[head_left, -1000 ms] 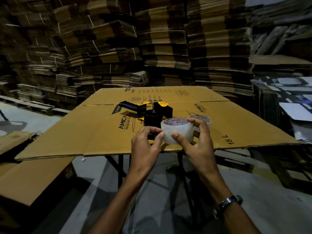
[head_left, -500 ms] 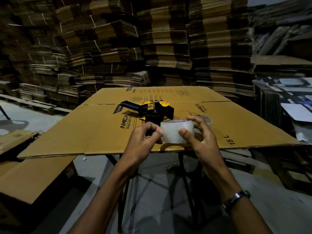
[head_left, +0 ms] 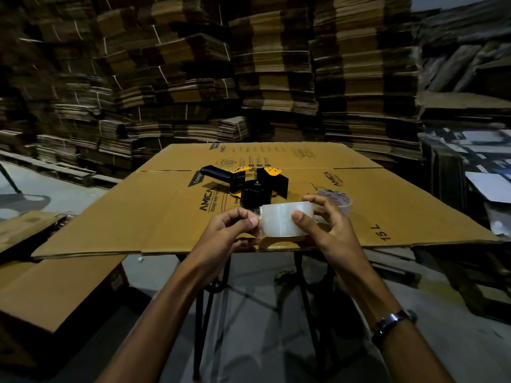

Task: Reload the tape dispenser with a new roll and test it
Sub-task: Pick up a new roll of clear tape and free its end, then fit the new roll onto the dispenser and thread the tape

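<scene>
A clear tape roll (head_left: 282, 220) is held over the near edge of the flattened cardboard sheet (head_left: 154, 217). My right hand (head_left: 329, 230) grips the roll from the right, thumb on its front face. My left hand (head_left: 229, 230) pinches at the roll's left side, where the tape's end seems to be. The black and yellow tape dispenser (head_left: 249, 183) lies on the cardboard just behind the roll, handle pointing left. A second, thinner tape roll (head_left: 338, 200) lies flat on the cardboard behind my right hand.
The cardboard sheet rests on a black metal stand (head_left: 210, 299). Tall stacks of flattened cartons (head_left: 276, 78) fill the background. Another carton (head_left: 55, 286) lies low at the left. Boxes and papers (head_left: 484, 175) stand at the right.
The roll has been turned from showing its open core to side-on. My left hand's fingers have closed into a pinch at its left edge. Both hands have dropped slightly toward me.
</scene>
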Action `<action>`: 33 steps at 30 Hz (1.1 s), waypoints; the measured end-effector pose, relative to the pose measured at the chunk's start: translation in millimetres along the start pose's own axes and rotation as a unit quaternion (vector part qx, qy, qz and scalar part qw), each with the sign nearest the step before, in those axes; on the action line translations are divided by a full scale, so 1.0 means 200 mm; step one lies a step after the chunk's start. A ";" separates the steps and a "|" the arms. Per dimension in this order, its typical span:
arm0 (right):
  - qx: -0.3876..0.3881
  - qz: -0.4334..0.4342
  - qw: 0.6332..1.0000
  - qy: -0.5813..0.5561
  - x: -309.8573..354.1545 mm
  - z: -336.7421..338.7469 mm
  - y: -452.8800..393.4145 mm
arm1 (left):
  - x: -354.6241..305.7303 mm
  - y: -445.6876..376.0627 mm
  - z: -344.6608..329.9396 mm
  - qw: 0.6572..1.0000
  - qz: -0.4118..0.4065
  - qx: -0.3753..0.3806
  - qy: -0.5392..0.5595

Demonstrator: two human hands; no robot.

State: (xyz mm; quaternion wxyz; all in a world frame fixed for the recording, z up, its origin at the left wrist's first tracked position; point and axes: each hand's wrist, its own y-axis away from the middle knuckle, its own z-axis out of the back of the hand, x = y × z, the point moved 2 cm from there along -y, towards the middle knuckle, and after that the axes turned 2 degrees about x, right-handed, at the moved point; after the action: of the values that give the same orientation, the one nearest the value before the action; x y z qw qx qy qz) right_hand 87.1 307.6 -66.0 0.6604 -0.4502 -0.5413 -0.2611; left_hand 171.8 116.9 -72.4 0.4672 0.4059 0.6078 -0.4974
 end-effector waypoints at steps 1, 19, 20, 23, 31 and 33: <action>0.005 0.000 1.000 0.002 0.01 -0.01 -0.02 | -0.02 -0.02 0.01 1.000 0.007 -0.007 -0.007; 0.115 -0.032 0.992 0.044 -0.18 -0.12 -0.63 | 0.08 -0.50 0.39 0.995 -0.029 -0.035 -0.092; 0.105 -0.020 0.993 0.051 -0.16 -0.12 -0.65 | 0.06 -0.52 0.39 0.994 -0.037 -0.039 -0.095; 0.082 0.019 0.992 0.098 -0.11 -0.13 -0.71 | 0.03 -0.60 0.42 0.992 -0.052 -0.045 -0.104; 0.077 0.006 0.994 0.080 -0.14 -0.17 -0.75 | 0.06 -0.65 0.43 0.993 -0.041 -0.067 -0.091; 0.078 -0.004 0.994 0.072 -0.17 -0.16 -0.74 | 0.08 -0.64 0.43 0.993 -0.033 -0.068 -0.093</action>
State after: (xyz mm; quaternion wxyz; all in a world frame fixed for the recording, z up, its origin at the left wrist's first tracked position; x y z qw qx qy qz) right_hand -30.1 205.9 -51.6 0.7299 -0.3745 -0.5130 -0.2526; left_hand 60.0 11.2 -65.4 0.5313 0.3047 0.6076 -0.5057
